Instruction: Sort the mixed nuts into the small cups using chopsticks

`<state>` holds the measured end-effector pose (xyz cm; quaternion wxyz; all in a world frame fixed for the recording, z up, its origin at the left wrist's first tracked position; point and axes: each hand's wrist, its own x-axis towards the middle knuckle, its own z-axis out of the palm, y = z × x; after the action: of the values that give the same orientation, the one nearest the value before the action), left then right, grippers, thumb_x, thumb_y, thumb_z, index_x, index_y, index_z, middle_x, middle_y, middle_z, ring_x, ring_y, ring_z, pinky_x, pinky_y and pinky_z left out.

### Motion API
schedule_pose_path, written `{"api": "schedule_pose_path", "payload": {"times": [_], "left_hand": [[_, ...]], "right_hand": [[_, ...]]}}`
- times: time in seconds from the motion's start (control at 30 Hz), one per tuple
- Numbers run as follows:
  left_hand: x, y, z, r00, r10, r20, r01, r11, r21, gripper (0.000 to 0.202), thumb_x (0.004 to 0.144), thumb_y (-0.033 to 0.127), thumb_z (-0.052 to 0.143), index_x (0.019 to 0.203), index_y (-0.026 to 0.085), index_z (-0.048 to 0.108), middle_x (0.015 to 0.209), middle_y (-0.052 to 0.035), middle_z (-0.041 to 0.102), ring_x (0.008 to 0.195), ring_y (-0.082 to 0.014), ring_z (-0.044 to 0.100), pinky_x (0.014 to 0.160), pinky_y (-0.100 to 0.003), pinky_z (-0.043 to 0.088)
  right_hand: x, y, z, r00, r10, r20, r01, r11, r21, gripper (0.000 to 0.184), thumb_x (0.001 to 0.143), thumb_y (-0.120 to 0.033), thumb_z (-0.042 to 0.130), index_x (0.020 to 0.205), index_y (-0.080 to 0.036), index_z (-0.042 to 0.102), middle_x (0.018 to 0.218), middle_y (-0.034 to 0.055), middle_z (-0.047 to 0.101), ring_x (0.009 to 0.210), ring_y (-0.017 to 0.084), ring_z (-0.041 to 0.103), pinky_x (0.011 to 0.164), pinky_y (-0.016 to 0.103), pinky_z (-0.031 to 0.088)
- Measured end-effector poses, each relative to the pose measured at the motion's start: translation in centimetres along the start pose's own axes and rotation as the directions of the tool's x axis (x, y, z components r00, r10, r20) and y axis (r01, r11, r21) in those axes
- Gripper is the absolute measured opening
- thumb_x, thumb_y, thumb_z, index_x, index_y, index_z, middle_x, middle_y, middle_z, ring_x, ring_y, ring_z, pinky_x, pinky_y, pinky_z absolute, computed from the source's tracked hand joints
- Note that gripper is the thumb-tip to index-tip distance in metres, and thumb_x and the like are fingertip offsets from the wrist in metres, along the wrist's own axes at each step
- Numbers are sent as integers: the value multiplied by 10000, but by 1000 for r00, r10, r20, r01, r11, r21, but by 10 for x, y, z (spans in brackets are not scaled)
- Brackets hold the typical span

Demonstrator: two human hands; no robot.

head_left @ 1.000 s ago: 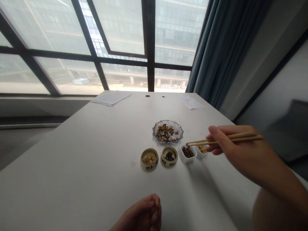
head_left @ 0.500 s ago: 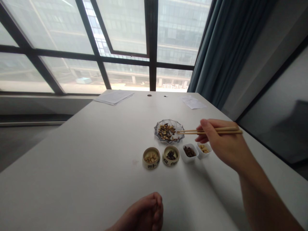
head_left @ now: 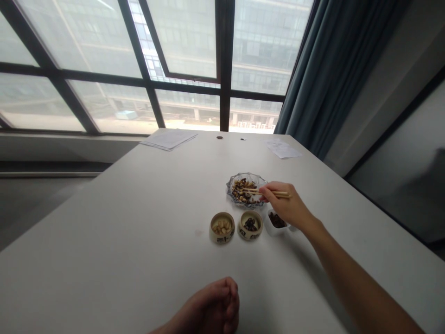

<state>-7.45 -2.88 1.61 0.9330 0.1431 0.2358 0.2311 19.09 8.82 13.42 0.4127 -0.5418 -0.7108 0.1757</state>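
My right hand (head_left: pixel 283 204) holds a pair of wooden chopsticks (head_left: pixel 269 192), and their tips reach over a cut-glass dish (head_left: pixel 259 182) of mixed nuts and dark seeds. I cannot tell whether the tips hold anything. Below the dish stand a small ceramic bowl of peanuts (head_left: pixel 221 228) and a matching bowl of dark seeds (head_left: pixel 249 225). A white square dish of dark seeds (head_left: pixel 276 221) sits just under my right wrist, and a second white dish is nearly hidden behind my hand. My left hand (head_left: pixel 212 308) rests at the near edge of the view, fingers curled together.
The dishes stand on a white table (head_left: pixel 104 232). Papers (head_left: pixel 170 139) and a smaller sheet (head_left: pixel 282 149) lie at its far edge, below a large window (head_left: pixel 222 60). A dark curtain (head_left: pixel 330 60) hangs to the right.
My right hand has moved left and forward, bringing the chopstick tips from the glass dish's edge to above its contents. It now covers the second white dish. My left hand stays put.
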Motion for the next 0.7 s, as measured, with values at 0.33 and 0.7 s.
{"api": "schedule_pose_path", "payload": {"times": [0.33, 0.7], "left_hand": [[0, 2, 1, 1000, -11, -2, 11, 1000, 0, 104, 851, 273, 650, 830, 184, 600, 671, 23, 490, 548, -95, 445, 582, -265, 190], [0, 2, 0, 999, -26, -24, 25, 1000, -6, 89, 846, 263, 642, 828, 185, 604, 662, 20, 507, 547, -100, 444, 588, -268, 190]], "right_hand": [[2, 12, 11, 999, -13, 45, 11, 998, 63, 362, 1009, -393, 590, 758, -197, 762, 756, 38, 775, 699, 210, 708, 644, 284, 501], [6, 24, 11, 978, 177, -107, -135, 939, 317, 444, 948, -594, 651, 785, -195, 756, 753, 84, 781, 713, 286, 777, 635, 361, 619]]}}
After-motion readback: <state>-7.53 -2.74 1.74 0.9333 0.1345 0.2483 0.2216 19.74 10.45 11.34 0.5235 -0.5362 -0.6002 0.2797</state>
